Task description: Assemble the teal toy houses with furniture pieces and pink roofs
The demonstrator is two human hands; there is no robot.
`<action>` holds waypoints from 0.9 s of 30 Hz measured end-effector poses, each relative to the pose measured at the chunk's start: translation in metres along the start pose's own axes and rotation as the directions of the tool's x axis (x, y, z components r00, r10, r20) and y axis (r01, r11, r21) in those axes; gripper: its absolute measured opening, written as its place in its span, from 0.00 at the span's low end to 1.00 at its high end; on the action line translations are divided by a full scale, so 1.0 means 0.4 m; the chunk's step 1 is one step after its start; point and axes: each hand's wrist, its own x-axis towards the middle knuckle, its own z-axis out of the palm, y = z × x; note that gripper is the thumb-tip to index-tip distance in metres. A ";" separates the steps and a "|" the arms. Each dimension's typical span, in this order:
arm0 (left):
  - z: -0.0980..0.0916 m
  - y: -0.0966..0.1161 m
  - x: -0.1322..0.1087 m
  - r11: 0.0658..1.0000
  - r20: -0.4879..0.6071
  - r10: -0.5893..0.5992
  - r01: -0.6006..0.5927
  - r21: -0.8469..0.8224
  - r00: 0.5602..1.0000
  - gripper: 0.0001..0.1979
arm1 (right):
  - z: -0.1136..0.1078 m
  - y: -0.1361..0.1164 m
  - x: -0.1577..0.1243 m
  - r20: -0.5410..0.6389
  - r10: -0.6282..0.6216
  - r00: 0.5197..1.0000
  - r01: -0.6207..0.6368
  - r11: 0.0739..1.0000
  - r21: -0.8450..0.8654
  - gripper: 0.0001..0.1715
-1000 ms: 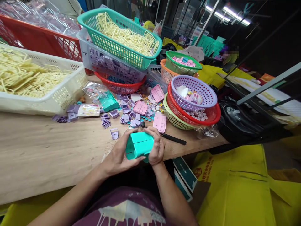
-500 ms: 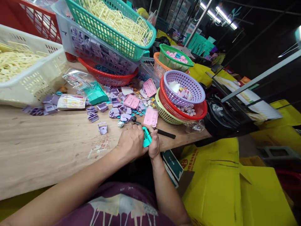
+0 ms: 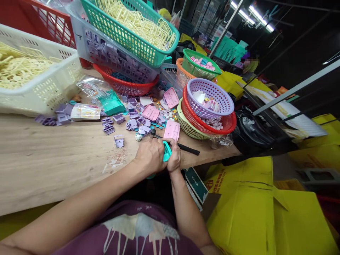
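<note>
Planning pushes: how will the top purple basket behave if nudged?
The purple basket is probably light for its size: its walls are perforated. It sits tilted on the red basket below, so it may slide or tip. The items inside look loose and might shift.

Wooden table (image 3: 66, 159) — purple parts (image 3: 133, 114), hammer (image 3: 187, 148)

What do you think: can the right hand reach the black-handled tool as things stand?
Probably yes. The black-handled tool lies beside the right hand, with nothing visible between, but that hand may need to let go of the teal part first.
</note>
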 end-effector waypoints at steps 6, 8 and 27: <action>-0.017 -0.087 -0.046 0.967 -0.149 0.158 -0.183 -0.177 0.976 0.58 | 0.000 0.019 -0.004 -0.188 0.250 0.950 -0.157 0.901 0.403 0.37; 0.007 -0.131 -0.078 0.916 -0.273 0.187 -0.268 -0.299 0.944 0.67 | 0.001 0.031 -0.014 -0.191 0.394 0.899 -0.218 0.781 0.585 0.36; 0.049 -0.177 -0.096 0.392 0.001 0.188 -0.074 -0.917 0.982 0.37 | 0.003 -0.140 -0.137 0.135 -0.239 0.962 0.272 0.760 -0.590 0.55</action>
